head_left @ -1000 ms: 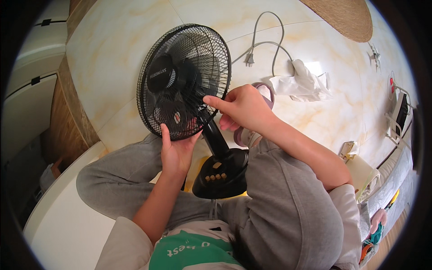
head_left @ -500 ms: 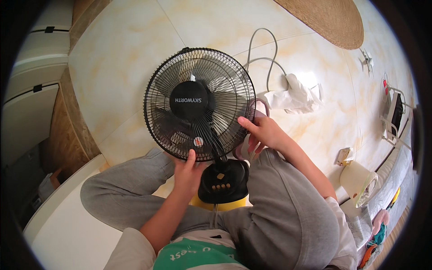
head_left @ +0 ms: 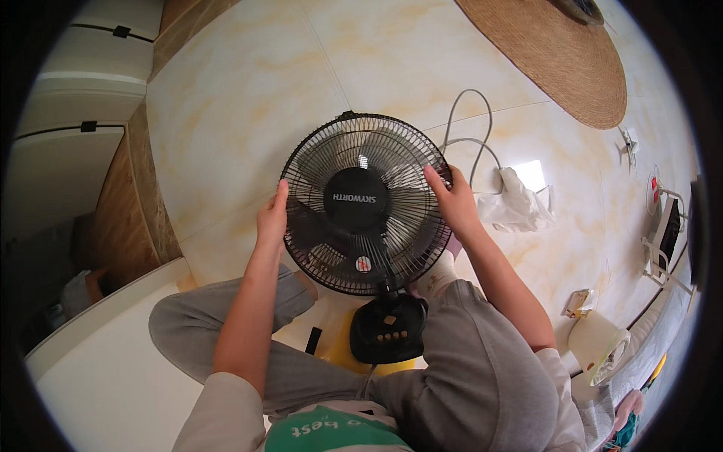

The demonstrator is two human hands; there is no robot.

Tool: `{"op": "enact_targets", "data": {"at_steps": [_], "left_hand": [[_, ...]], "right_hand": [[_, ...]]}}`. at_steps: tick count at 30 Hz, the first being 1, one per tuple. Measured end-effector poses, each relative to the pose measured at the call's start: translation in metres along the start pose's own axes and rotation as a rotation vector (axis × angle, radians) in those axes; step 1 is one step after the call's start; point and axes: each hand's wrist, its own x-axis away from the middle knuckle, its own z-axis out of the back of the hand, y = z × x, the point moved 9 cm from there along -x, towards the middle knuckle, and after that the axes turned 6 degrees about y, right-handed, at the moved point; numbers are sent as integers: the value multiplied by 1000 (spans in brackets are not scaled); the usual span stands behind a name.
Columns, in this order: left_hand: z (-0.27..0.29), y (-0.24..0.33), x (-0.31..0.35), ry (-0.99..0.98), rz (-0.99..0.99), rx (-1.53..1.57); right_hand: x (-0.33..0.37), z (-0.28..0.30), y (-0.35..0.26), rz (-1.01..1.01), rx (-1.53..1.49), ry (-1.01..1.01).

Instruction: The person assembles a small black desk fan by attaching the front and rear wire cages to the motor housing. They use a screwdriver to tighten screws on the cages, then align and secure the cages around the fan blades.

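A black table fan [head_left: 355,199] with a round wire grille stands between my legs, its button-panel base [head_left: 388,329] nearest me. My left hand [head_left: 273,217] grips the left rim of the grille, thumb on the front edge and fingers out of sight behind. On the right rim, my right hand [head_left: 455,202] holds the grille the same way, thumb lying over the wires. The blades show through the grille. Beneath the base is something yellow [head_left: 339,348], and a small black strip [head_left: 313,340] lies to its left.
A grey cable [head_left: 489,128] loops over the marble-patterned floor to a crumpled white cloth or bag [head_left: 516,205]. A woven brown mat [head_left: 557,64] lies at the far right. White cabinets [head_left: 83,98] line the left; a white cylindrical container [head_left: 599,343] stands at the right.
My left hand has gone from the grille's lower edge up to its left side. My right hand has shifted up along the right rim. The view has also moved somewhat.
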Motion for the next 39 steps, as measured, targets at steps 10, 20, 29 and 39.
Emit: {"op": "enact_targets", "data": {"at_steps": [10, 20, 29, 39], "left_hand": [[-8, 36, -7, -163, -234, -176], [-100, 100, -31, -494, -291, -393], [-56, 133, 44, -397, -495, -277], [44, 172, 190, -270, -848, 8]], "right_hand": [[-5, 14, 13, -185, 8, -74], [-42, -15, -31, -26, -96, -245], [21, 20, -64, 155, -255, -178], [119, 68, -164, 563, -225, -348]]}}
